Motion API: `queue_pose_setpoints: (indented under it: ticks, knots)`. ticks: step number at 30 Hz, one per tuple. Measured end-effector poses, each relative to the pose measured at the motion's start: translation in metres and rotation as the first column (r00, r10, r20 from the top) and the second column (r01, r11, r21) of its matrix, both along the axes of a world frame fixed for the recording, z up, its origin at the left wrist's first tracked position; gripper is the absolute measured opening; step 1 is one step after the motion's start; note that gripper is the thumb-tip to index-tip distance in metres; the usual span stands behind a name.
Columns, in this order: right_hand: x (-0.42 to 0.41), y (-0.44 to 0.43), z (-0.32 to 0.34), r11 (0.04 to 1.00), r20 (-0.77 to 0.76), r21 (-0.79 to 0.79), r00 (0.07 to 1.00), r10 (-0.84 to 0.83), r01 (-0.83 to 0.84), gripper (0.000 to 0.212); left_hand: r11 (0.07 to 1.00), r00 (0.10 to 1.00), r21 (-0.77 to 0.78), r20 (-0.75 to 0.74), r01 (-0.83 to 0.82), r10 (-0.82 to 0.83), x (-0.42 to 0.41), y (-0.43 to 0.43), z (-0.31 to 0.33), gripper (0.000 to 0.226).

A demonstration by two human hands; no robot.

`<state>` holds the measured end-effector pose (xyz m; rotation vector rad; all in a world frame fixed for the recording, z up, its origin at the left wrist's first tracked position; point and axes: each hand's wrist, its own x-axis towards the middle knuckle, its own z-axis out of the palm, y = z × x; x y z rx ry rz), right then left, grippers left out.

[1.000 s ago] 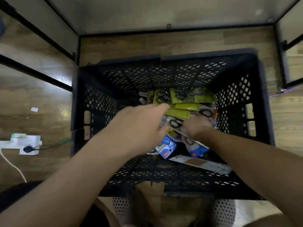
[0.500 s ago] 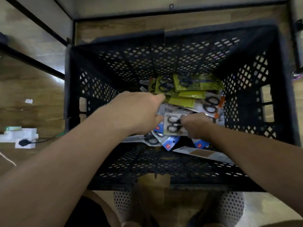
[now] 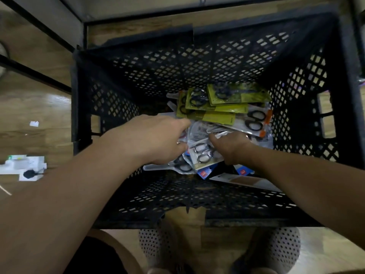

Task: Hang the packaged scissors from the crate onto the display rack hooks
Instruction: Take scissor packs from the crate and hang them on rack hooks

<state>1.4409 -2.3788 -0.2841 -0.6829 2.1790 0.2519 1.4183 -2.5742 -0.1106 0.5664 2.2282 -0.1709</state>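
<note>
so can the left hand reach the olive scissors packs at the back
Probably yes: the olive scissors packs lie uncovered atop the pile just beyond the left hand; the right hand grips a silver scissors pack.

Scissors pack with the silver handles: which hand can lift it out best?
The right hand, probably. It pinches the silver-handled scissors pack at its edge, while the left hand lies over other packs beside it in the crate.

Nothing reads clearly: red logos (image 3: pixel 204 173) on blue cards (image 3: pixel 211 167) and a barcode label (image 3: pixel 203 129) (both blurred) are illegible.
</note>
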Motion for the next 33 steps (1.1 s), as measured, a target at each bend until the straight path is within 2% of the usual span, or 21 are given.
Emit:
queue_pose_setpoints:
  ticks: [1,3,4,5,8,10,12,16,19,21,24,25,27,29,31,33]
  knots:
    - [-0.005,-0.001,0.005,0.995,0.143,-0.035,0.986,-0.091,0.097,0.099,1.000,1.000,0.002,0.005,-0.008,0.008,-0.001,0.000,0.000,0.044]
    - [-0.020,-0.004,0.021,0.953,0.446,-0.041,0.859,-0.252,0.301,0.101,1.000,1.000,0.008,-0.003,-0.029,0.029,-0.003,-0.001,0.001,0.044]
    - [-0.027,-0.006,0.030,0.944,0.500,-0.064,0.829,-0.251,0.324,0.101,0.999,0.999,0.006,-0.011,-0.045,0.045,-0.004,-0.002,0.000,0.045]
    - [-0.035,-0.008,0.037,0.944,0.486,-0.121,0.847,-0.214,0.308,0.100,0.998,0.998,0.001,-0.018,-0.065,0.065,-0.005,-0.002,-0.001,0.046]
    - [-0.058,-0.016,0.055,0.911,0.287,-0.360,0.953,-0.096,0.200,0.098,0.982,0.982,-0.011,0.015,-0.188,0.188,-0.008,-0.006,-0.006,0.051]
    - [-0.069,-0.018,0.064,0.898,0.165,-0.423,0.985,-0.052,0.118,0.094,0.947,0.944,0.012,0.073,-0.322,0.321,-0.011,-0.007,-0.005,0.051]
    - [-0.073,-0.019,0.071,0.887,0.082,-0.456,0.996,-0.039,0.072,0.092,0.894,0.895,0.070,0.102,-0.442,0.434,-0.016,-0.005,-0.004,0.042]
    - [-0.063,-0.022,0.061,0.806,0.101,-0.579,0.992,-0.077,0.121,0.091,0.774,0.785,0.139,0.046,-0.617,0.618,-0.021,-0.001,0.000,0.026]
    - [-0.059,-0.024,0.047,0.730,0.217,-0.619,0.957,-0.194,0.289,0.095,0.706,0.715,0.122,0.058,-0.697,0.696,-0.026,-0.006,0.006,0.012]
    - [-0.062,-0.017,0.035,0.756,0.226,-0.537,0.927,-0.300,0.376,0.081,0.670,0.676,0.092,0.065,-0.737,0.734,-0.030,-0.013,0.012,0.008]
    - [-0.069,0.003,0.020,0.834,0.234,-0.319,0.890,-0.391,0.451,0.021,0.635,0.638,0.063,0.090,-0.770,0.765,-0.034,-0.027,0.018,0.009]
    - [-0.069,0.010,0.015,0.849,0.290,-0.229,0.866,-0.407,0.476,0.014,0.621,0.626,0.076,0.092,-0.780,0.775,-0.034,-0.032,0.019,0.014]
    - [-0.064,0.023,0.011,0.874,0.416,-0.039,0.804,-0.426,0.484,0.022,0.614,0.621,0.101,0.098,-0.783,0.777,-0.032,-0.037,0.018,0.024]
    - [-0.058,0.031,0.015,0.899,0.472,0.087,0.777,-0.417,0.430,0.019,0.604,0.614,0.107,0.150,-0.790,0.775,-0.032,-0.039,0.013,0.037]
    - [-0.052,0.034,0.017,0.917,0.452,0.127,0.801,-0.392,0.378,0.017,0.627,0.629,0.073,0.178,-0.775,0.757,-0.031,-0.040,0.009,0.055]
    - [-0.048,0.035,0.014,0.946,0.320,0.163,0.892,-0.320,0.281,0.020,0.713,0.715,0.059,0.096,-0.698,0.692,-0.034,-0.041,0.006,0.040]
